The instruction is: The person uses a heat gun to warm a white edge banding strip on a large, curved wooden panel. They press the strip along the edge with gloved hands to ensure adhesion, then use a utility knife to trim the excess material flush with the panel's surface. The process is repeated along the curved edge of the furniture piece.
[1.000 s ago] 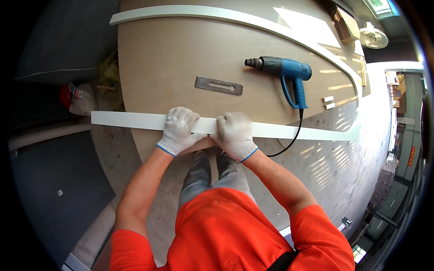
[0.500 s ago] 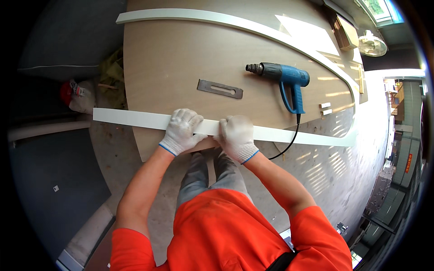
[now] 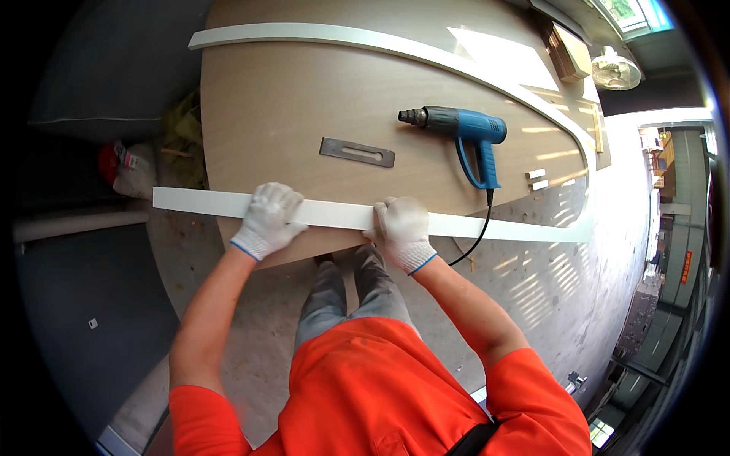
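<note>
A long white strip (image 3: pixel 334 213) runs across the near side of the table; at the right it meets a curved white piece that sweeps round to the back. My left hand (image 3: pixel 268 220), in a white knit glove, grips the strip left of centre, fingers over its far edge and thumb along its face. Right of centre, my gloved right hand (image 3: pixel 401 232) is closed around the same strip; its palm side is hidden. Beyond the hands lies a slotted flat metal blade (image 3: pixel 331 147). A blue heat gun (image 3: pixel 475 131) rests on its side, nozzle pointing left.
The brown tabletop (image 3: pixel 289 99) carries two small white blocks (image 3: pixel 537 180) near the right bend. A black cord (image 3: pixel 480 235) drops from the heat gun past the strip. Stacked brown boards (image 3: pixel 569 55) and a fan (image 3: pixel 614 71) stand at the back right. Dark grey panels (image 3: pixel 91 304) lie left.
My left hand has slid leftward along the strip, widening the gap between my hands. The right hand keeps its place on the strip. The whole view has shifted slightly.
</note>
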A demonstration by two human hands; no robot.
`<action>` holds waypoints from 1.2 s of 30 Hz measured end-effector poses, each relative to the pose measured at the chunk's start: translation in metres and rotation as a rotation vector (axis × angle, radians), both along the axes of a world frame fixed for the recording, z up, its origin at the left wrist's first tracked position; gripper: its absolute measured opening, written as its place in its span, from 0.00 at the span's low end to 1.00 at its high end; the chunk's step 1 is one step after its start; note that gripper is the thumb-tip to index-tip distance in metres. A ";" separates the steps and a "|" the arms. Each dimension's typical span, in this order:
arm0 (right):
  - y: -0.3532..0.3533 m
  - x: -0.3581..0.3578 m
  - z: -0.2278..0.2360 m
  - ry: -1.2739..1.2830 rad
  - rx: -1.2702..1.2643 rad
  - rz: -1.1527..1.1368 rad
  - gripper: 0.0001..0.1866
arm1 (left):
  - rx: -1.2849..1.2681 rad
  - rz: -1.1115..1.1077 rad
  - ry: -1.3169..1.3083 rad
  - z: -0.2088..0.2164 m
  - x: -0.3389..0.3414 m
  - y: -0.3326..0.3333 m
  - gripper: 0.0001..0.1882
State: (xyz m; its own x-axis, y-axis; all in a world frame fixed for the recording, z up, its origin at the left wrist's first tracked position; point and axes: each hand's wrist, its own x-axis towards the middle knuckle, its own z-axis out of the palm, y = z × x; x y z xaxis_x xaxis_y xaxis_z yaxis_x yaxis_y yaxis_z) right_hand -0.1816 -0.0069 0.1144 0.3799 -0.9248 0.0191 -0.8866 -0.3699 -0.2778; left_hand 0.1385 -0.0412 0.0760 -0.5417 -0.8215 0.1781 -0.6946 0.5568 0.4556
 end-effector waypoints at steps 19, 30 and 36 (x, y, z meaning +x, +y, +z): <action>-0.008 0.016 -0.006 -0.003 0.111 0.059 0.19 | 0.005 0.146 0.046 -0.003 0.046 0.004 0.32; -0.023 0.115 -0.017 -0.118 0.018 0.168 0.22 | -0.020 0.158 0.100 -0.008 0.042 0.006 0.32; -0.023 0.096 -0.007 -0.083 0.090 0.186 0.22 | -0.041 0.157 0.094 -0.007 0.038 0.008 0.33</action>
